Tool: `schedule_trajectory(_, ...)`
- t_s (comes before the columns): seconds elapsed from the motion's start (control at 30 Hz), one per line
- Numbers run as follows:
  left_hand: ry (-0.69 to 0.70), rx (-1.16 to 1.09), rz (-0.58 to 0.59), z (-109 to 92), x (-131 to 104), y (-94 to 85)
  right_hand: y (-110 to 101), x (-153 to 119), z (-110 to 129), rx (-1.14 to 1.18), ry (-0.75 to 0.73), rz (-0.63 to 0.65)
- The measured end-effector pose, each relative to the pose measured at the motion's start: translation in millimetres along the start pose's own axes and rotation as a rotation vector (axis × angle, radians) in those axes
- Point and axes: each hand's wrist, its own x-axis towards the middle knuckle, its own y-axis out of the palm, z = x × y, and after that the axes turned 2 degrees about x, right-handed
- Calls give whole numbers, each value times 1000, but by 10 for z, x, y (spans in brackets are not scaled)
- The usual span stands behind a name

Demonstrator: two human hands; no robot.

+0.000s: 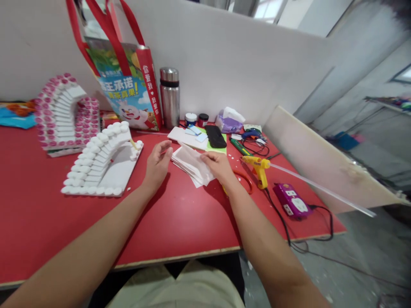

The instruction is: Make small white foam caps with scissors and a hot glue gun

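Thin white paper sheets (192,164) lie in a loose, fanned stack at the middle of the red table. My right hand (218,166) pinches the stack's right side between thumb and fingers. To the left of the paper, my left hand (158,161) is raised with its fingers apart and slightly curved, holding nothing. Left of that hand stands a white arched model with steps (96,162), edged with round white pieces. Partly behind my right wrist lie orange-handled scissors (246,182), whose blades I cannot make out.
A yellow glue gun (258,167) with a long clear stick and a purple power socket (293,201) sit at right, their cables trailing. A pink-trimmed model (64,113), shopping bag (128,92), steel flask (170,98), black phone (215,136) and tissue pack (229,120) line the back.
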Motion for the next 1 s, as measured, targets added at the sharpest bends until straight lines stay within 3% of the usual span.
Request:
schedule_trajectory(0.1,-7,-156,31,-116,-16,39,-80,-58,156,424,121,22)
schedule_trajectory(0.2,-104,-280,110,-200,-44,63,-102,-105,261,600,210,66)
schedule_trajectory(0.37,-269,-345,154,-205,-71,57,-60,-97,239,562,253,99)
schedule_trajectory(0.5,-307,-381,160,-160,-52,39,-106,-30,194,645,200,-20)
schedule_trajectory(0.63,-373,-416,234,-156,-49,41,-170,21,142,710,242,-62)
schedule_trajectory(1.0,-368,-376,259,-144,-67,35,-131,19,113,670,219,-82)
